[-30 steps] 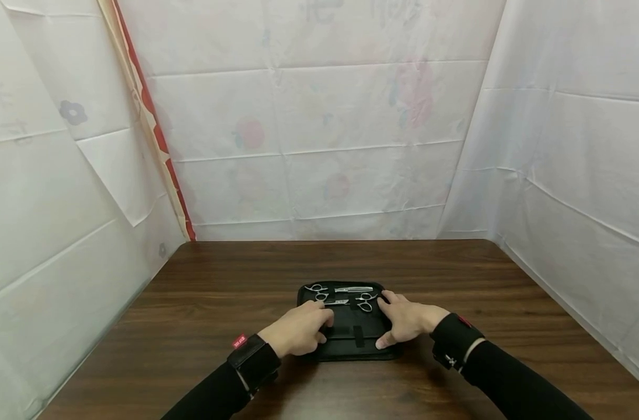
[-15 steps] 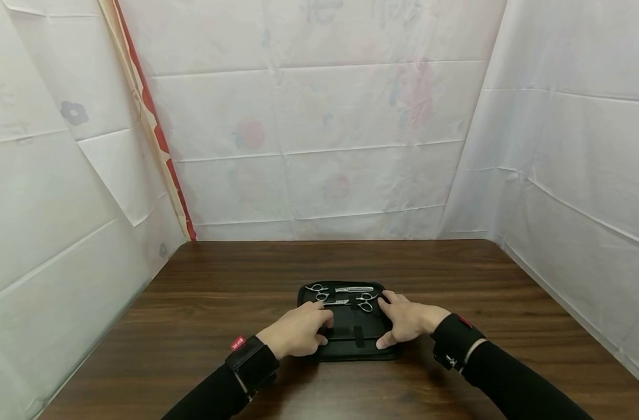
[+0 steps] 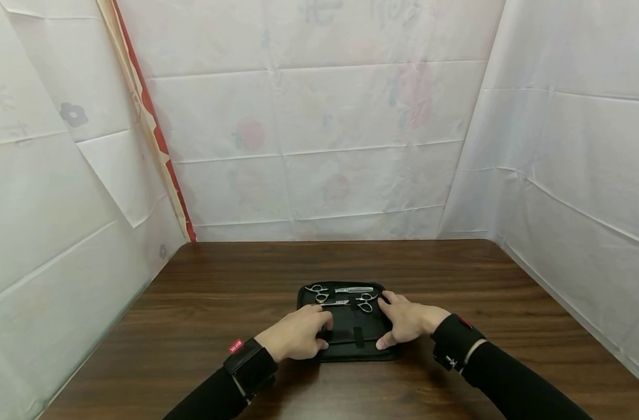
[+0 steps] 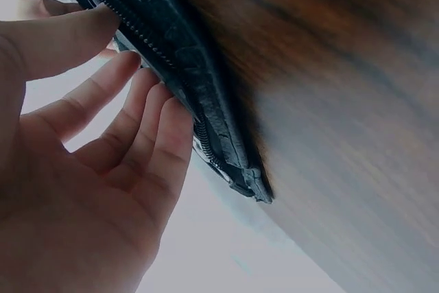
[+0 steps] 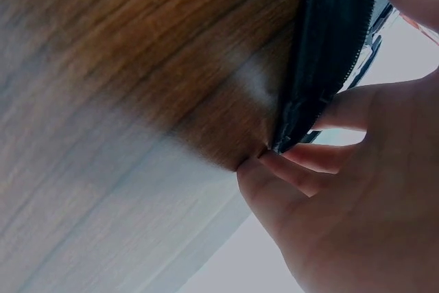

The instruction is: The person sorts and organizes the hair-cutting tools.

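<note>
Scissors (image 3: pixel 340 290) lay strapped inside an open black zip case (image 3: pixel 351 335) near the middle of the wooden table (image 3: pixel 203 303). Left hand (image 3: pixel 297 332) rested on the case's near left part, fingers bent and close together along its zipped edge. Right hand (image 3: pixel 407 322) rested on the case's right side, fingers slightly spread, thumb at the near edge.
</note>
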The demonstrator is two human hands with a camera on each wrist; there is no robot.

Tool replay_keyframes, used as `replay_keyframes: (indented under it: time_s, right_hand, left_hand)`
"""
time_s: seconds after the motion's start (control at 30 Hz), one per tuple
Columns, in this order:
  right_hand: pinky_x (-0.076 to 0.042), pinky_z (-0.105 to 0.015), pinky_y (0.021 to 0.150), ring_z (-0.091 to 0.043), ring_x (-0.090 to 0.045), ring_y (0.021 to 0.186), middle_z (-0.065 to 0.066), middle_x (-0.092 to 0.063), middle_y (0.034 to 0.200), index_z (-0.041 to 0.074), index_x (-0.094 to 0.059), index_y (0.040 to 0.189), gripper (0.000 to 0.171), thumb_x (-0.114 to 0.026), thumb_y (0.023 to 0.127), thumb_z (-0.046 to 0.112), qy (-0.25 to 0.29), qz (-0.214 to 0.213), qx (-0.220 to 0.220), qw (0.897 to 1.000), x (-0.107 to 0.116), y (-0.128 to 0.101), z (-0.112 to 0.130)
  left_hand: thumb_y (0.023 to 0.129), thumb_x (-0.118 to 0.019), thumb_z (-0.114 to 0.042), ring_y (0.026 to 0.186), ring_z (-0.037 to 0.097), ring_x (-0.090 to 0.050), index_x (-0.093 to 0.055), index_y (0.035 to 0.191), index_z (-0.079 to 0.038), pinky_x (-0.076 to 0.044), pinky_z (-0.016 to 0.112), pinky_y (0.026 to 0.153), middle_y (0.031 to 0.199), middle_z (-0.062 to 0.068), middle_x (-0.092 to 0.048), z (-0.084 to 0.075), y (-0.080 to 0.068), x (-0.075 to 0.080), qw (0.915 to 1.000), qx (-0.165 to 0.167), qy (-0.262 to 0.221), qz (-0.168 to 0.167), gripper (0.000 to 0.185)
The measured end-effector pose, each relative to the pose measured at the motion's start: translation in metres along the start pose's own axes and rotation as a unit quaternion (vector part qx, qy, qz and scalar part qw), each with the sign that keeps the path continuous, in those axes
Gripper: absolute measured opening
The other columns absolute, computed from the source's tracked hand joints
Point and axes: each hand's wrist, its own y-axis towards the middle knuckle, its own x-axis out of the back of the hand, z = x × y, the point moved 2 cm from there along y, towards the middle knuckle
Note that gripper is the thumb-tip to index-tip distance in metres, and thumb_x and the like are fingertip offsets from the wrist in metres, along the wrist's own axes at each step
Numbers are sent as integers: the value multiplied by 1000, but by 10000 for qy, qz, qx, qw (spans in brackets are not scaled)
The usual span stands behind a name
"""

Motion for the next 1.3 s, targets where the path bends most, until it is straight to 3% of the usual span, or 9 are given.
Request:
replay_keyframes:
  time_s: [0.2,0.7,1.3]
  right_hand:
    - [-32,-58,113,-42,-19,151,-21,-16,166,-1,-32,157,100,-79,85,49,3,-18,14,10000,-1,0,0]
    - [-31,-59,114,-43,-18,152,-21,-15,166,-1,-32,157,99,-79,86,49,61,-37,37,10000,-1,-1,1]
    - [-31,-58,114,-41,-18,152,-21,-15,166,-1,-31,158,100,-79,85,49,77,-57,34,9999,-2,1,2]
  left_hand:
    - [90,-79,-20,90,12,-51,-67,105,-16,-48,31,75,99,-4,-56,2,-1,1,9999,-65,-157,29,19]
    - [84,-82,-13,93,15,-56,-69,104,-11,-51,33,82,98,-1,-58,11,-10,10,9994,-100,-343,43,24]
    - [87,-79,-9,92,14,-55,-69,107,-12,-52,33,79,101,-2,-57,19,-15,10,9999,-52,-156,49,22]
